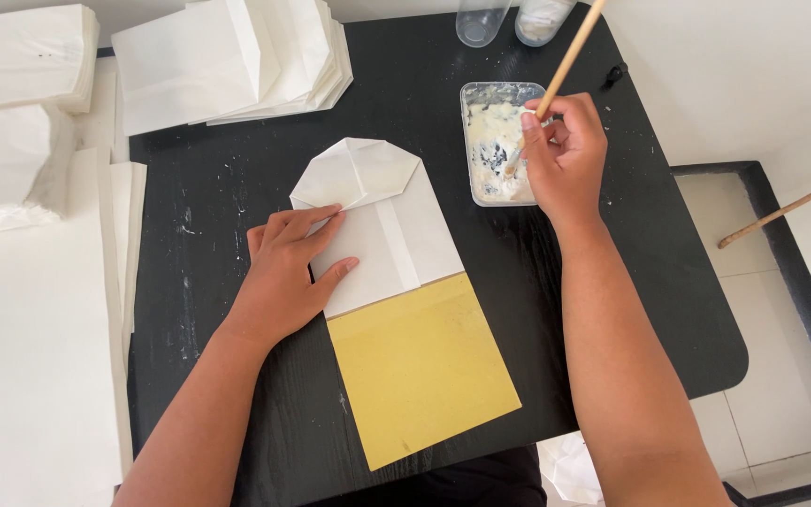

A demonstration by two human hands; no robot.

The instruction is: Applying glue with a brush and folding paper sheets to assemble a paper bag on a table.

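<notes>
While the open left hand (pixel 285 272) flattens a white folded bag (pixel 377 221), the right hand (pixel 565 150) grips a brush (pixel 567 61); paste tray (pixel 477 94) beneath.

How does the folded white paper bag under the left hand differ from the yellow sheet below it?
The folded white paper bag is white, with creased flaps at its top; the yellow sheet is mustard yellow, plain and unfolded. The left hand presses flat on the bag, while nothing touches the sheet's exposed part. The bag overlaps the sheet's upper edge. Both lie flat on the black table, tilted alike.

White folded paper bag (pixel 377 230) lies flat, overlapping yellow sheet (pixel 424 371).
</notes>
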